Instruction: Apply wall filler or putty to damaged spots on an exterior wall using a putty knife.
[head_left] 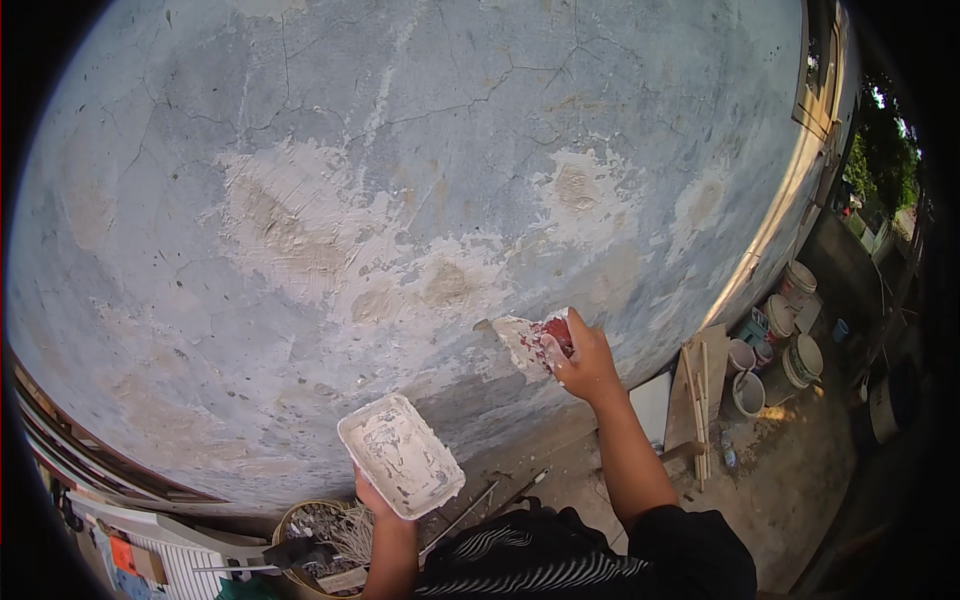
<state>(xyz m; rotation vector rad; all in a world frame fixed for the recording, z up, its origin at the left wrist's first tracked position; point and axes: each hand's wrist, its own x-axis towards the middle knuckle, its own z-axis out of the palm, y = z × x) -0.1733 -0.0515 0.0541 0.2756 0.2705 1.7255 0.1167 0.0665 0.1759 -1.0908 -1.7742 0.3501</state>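
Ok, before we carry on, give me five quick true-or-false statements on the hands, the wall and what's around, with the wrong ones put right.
1. The left hand holds a white tray smeared inside with pale paste. True.
2. The right hand is empty. False: it holds a paste-covered scraper.
3. The wall is free of cracks. False: thin cracks run across its upper part, and pale patches show below them.
4. Several buckets stand on the ground to the right. True.
5. The wooden sticks lie in the tray. False: they are by a board, right of the right forearm.
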